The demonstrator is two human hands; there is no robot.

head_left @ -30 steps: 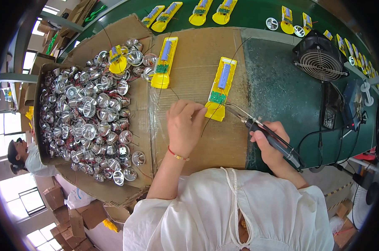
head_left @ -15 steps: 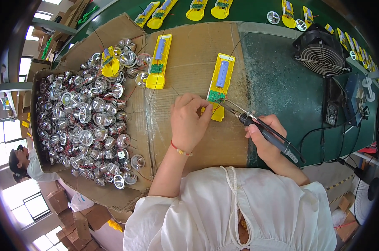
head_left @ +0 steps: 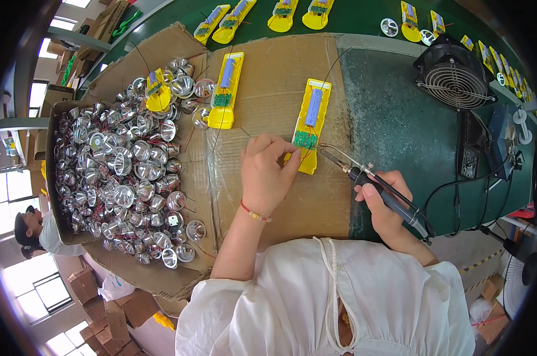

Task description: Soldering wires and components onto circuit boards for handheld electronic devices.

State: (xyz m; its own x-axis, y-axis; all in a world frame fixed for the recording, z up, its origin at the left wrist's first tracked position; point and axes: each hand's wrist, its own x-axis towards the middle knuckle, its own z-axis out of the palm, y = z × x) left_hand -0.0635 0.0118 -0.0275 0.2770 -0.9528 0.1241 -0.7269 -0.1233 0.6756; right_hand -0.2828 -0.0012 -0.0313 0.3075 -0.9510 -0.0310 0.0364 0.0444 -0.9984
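A yellow plastic housing (head_left: 304, 163) lies on the cardboard in front of me, with a blue cylindrical battery (head_left: 314, 108) and a green circuit board (head_left: 304, 140) in it. At the board's lower left edge my left hand (head_left: 265, 169) is closed in a pinch on a thin wire, its fingertips by the red wires there. My right hand (head_left: 382, 199) grips a soldering iron (head_left: 372, 184) with a thin metal tube alongside its tip. That tip points at the board's right side, a little apart from it.
To the left, a cardboard box (head_left: 72, 240) is heaped with silvery reflector cups (head_left: 123, 196). Another yellow housing (head_left: 222, 115) lies nearby, one more (head_left: 157, 99) on the heap. A black fan (head_left: 452, 80) stands at right. Several housings line the far green bench. At far left is another person (head_left: 49, 234).
The soldering iron has drawn back slightly to the right, its tip off the board. My left hand stays by the board's edge. The whole view has shifted a little.
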